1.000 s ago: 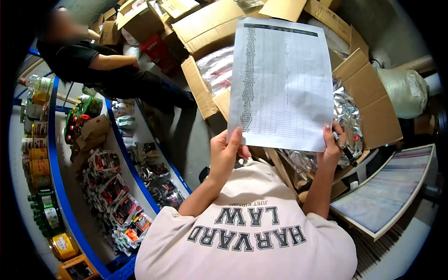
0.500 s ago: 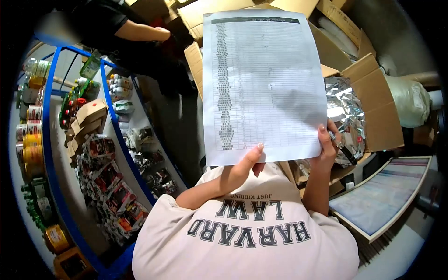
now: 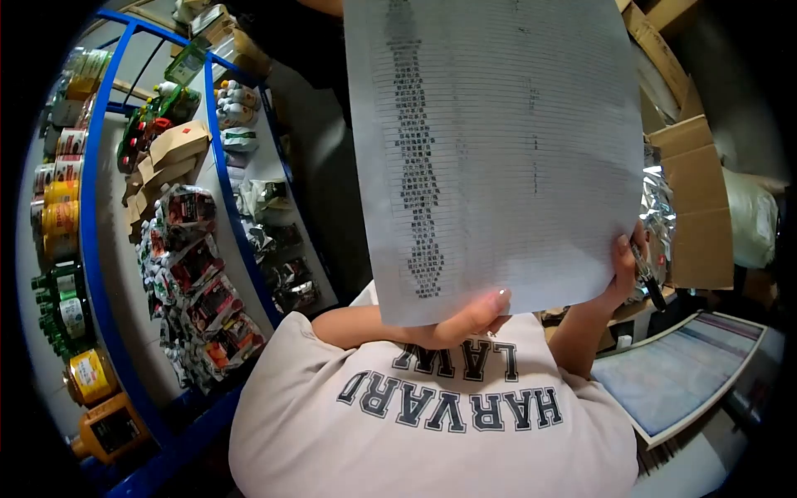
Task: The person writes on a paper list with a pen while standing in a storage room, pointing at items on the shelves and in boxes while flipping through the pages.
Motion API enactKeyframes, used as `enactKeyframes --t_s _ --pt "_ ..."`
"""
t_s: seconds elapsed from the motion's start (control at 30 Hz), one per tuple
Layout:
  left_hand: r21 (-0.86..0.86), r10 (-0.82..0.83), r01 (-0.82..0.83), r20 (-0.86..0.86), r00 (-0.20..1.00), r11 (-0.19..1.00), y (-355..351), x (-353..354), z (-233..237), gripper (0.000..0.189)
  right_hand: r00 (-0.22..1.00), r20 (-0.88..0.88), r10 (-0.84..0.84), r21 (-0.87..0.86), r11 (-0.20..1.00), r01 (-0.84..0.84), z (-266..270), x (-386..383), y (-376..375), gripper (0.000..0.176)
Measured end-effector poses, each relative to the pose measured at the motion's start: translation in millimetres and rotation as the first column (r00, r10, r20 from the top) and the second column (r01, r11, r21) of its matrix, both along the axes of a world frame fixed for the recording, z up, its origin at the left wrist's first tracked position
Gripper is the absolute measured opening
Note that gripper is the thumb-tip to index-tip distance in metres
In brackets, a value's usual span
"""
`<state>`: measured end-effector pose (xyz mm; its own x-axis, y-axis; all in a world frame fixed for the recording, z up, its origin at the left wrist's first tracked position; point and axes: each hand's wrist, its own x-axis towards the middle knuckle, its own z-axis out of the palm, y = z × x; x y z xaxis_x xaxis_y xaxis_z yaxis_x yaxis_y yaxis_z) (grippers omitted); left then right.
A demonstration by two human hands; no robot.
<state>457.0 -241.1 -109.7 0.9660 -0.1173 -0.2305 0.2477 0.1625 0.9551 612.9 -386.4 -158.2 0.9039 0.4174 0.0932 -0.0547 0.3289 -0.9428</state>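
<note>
An open shelving unit [image 3: 112,274] with blue metal posts [image 3: 129,373] and flat white boards [image 3: 112,187] stands between 8 and 11 o'clock. Beside it, toward 10 o'clock, a dark grey floor [image 3: 320,187] lies in shadow. A dull grey wall [image 3: 730,91] shows dimly at 2 o'clock; a pale-rimmed, blue-streaked rectangular panel [image 3: 681,378] slants at 4 o'clock.

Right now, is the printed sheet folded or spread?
Spread: the sheet shows rows with no visible fold, held by the left hand and right hand.
</note>
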Motion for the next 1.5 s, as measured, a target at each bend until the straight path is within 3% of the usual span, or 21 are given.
enactKeyframes --t_s 0.07,0.17,0.23,0.33,0.47,0.53,0.63,0.73,0.83,0.97,1.03,1.1,1.13,1.17,1.23,1.27,1.3,1.37,1.4,1.43,1.5 --pt "-0.158 0.101 -0.105 -0.033 0.994 0.982 -10.1 -8.1 -15.1 0.029 0.995 -0.093 -0.034 0.07 0.997 0.04 6.2 -7.3 7.2 0.023" --pt "-0.229 0.147 -0.161 -0.079 0.986 0.96 -19.3 -14.0 -30.4 0.03 0.983 -0.16 -0.087 0.155 0.982 0.112 2.7 -11.2 9.7 0.023" --pt "-0.211 0.13 -0.145 -0.08 0.988 0.967 -15.7 -13.4 -24.0 0.031 0.999 0.047 0.013 0.015 1.0 -0.013 -9.0 -5.2 -2.6 0.024" --pt "-0.031 0.123 -0.124 -0.006 0.992 0.992 -6.3 -13.3 -11.6 0.032 0.998 -0.03 0.047 0.102 0.994 -0.043 -16.4 -6.0 -2.6 0.024" --pt "-0.011 0.163 -0.163 -0.029 0.986 0.987 -4.6 -17.3 -9.9 0.033 0.973 -0.225 0.043 0.18 0.984 -0.001 -19.2 -9.1 6.3 0.023" --pt "0.063 0.155 -0.153 -0.043 0.987 0.986 1.5 -15.8 6.8 0.033 0.998 0.036 0.06 -0.02 0.998 -0.06 -22.9 -8.1 6.5 0.022" --pt "0.002 0.21 -0.211 -0.113 0.971 0.977 -4.7 -10.2 11.2 0.033 0.993 0.026 0.115 -0.012 0.993 -0.115 -24.9 1.8 5.5 0.021" --pt "0.12 0.235 -0.225 -0.075 0.969 0.967 -7.7 -15.6 -2.0 0.031 0.993 0.007 0.117 0.016 0.993 -0.117 -24.2 3.9 9.3 0.023" --pt "0.001 0.308 -0.311 -0.14 0.941 0.95 -14.3 -18.7 -8.7 0.031 0.988 0.104 0.115 -0.028 0.993 -0.113 -26.8 3.0 8.5 0.022" --pt "-0.112 0.373 -0.386 -0.117 0.92 0.916 -17.8 -21.1 -11.6 0.032 0.983 -0.091 0.16 0.091 0.984 -0.152 -8.4 -2.1 12.3 0.025" --pt "-0.195 0.448 -0.455 -0.083 0.89 0.869 -23.6 -23.6 -24.8 0.034 0.992 -0.042 0.123 0.052 0.991 -0.121 -24.0 4.5 1.1 0.029" --pt "-0.315 0.551 -0.557 -0.116 0.826 0.768 -24.6 -27.6 -43.2 0.016 1.0 -0.003 0.006 0.03 1.0 -0.006 -30.9 16.4 -12.4 0.031" --pt "-0.289 0.795 -0.744 0.129 0.593 0.602 -24.1 -12.6 -11.7 0.046 0.996 0.013 -0.092 0.031 0.995 0.092 -29.8 22.3 -18.4 0.032" --pt "-0.282 0.75 -0.696 0.199 0.631 0.66 -14.1 -16.6 -15.6 0.073 0.981 0.031 -0.19 0.037 0.981 0.188 -28.7 29.9 -26.1 0.032" --pt "-0.385 0.835 -0.741 0.293 0.466 0.549 -6.0 -15.6 -14.6 0.066 0.842 0.483 -0.24 -0.119 0.935 0.335 -40.9 51.3 -53.1 0.027" --pt "-0.408 0.821 -0.716 0.345 0.454 0.567 -1.1 -18.8 -10.4 0.061 0.668 0.703 -0.243 -0.112 0.89 0.442 -41.1 57.0 -61.5 0.024" --pt "-0.428 0.808 -0.691 0.39 0.44 0.583 2.6 -22.9 -6.2 0.055 0.663 0.713 -0.228 -0.138 0.882 0.451 -38.3 59.1 -65.8 0.025" --pt "-0.466 0.613 -0.432 0.726 0.314 0.772 8.7 -19.4 1.5 0.021 0.66 0.727 -0.189 -0.199 0.862 0.466 -36.6 64.2 -81.9 0.028" --pt "-0.373 0.493 -0.43 0.844 0.211 0.822 10.5 -14.4 18.1 0.01 0.611 0.788 -0.076 -0.371 0.734 0.568 -53.2 71.2 -103.1 0.027" --pt "-0.392 0.51 -0.445 0.841 0.183 0.805 2.9 -16.9 33.4 0.007 0.58 0.813 -0.047 -0.374 0.721 0.584 -51.3 68.8 -102.1 0.027" --pt "-0.483 0.535 -0.268 0.826 0.178 0.834 -10.0 -19.4 60.0 0.011 0.515 0.857 0.016 -0.379 0.695 0.61 -49.5 59.2 -94.6 0.026"
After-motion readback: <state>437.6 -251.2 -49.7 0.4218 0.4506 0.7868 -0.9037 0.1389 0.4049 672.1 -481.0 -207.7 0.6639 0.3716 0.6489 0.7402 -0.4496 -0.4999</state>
